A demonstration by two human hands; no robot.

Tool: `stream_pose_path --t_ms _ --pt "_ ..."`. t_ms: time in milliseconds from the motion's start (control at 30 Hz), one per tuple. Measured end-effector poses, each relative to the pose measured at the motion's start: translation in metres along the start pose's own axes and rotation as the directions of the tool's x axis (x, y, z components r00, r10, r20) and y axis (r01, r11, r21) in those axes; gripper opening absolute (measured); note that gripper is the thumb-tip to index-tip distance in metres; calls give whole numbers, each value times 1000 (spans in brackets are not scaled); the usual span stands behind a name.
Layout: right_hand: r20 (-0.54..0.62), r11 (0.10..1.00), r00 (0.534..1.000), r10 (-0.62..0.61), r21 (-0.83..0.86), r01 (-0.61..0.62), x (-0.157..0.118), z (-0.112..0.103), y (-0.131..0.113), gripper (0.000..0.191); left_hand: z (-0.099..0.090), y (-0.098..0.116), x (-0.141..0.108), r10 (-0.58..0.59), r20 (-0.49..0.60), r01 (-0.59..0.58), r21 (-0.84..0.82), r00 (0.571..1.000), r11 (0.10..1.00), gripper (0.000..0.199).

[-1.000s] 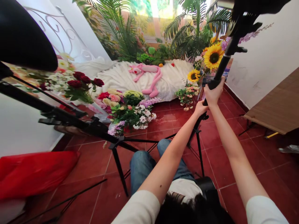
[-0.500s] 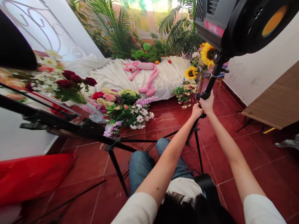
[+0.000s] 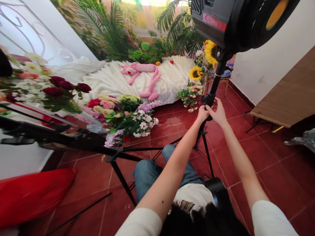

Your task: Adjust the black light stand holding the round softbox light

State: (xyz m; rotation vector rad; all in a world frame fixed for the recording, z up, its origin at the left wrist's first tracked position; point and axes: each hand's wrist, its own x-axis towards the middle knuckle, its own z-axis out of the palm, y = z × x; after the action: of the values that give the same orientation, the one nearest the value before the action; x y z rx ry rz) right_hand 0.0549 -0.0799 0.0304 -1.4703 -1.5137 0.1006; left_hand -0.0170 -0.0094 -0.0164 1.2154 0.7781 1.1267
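Note:
A black studio light [image 3: 221,26] with a pink label sits at the top of a black light stand [image 3: 219,78], which rises between my arms. My left hand [image 3: 203,114] is wrapped round the stand's column just below its collar. At the same height, my right hand [image 3: 218,113] is curled loosely against the other side of the column, its thumb at the collar and its fingers slightly apart. Part of the stand between the hands is hidden by them. The stand's legs [image 3: 206,147] spread on the floor beyond my knees.
A second black stand [image 3: 73,141] slants across the left, beside flower bunches [image 3: 130,118]. A pink plush toy [image 3: 150,75] lies on white cloth [image 3: 103,75]. Sunflowers [image 3: 196,72] stand behind the light stand. A brown board [image 3: 287,98] is at right, a red cloth [image 3: 34,193] at left.
My right hand has slid lower on the column and loosened its fingers. My left hand stays round the column. The view has shifted slightly, and the light sits a little further left in it.

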Motion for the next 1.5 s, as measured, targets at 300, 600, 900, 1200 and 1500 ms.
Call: stream_pose_path --t_ms 300,600,900,1200,1500 --pt "267 894 955 128 -447 5 -59 -33 -3 28 -3 13 -9 10 83 -13 40 997 999 38" --pt "257 900 907 333 -374 -225 -46 -28 -17 43 -4 30 -16 -29 114 26 30 993 999 38" --pt "496 375 684 536 586 -719 -55 15 -8 45 -5 34 -17 -76 104 69 71 992 995 38" --pt "397 451 744 537 611 -651 -72 21 -13 47 -6 31 -18 -50 107 43 69 993 997 41" --pt "166 858 929 330 -464 -221 -65 -32 -28 46 -5 26 -14 -68 132 63 38 989 997 40"
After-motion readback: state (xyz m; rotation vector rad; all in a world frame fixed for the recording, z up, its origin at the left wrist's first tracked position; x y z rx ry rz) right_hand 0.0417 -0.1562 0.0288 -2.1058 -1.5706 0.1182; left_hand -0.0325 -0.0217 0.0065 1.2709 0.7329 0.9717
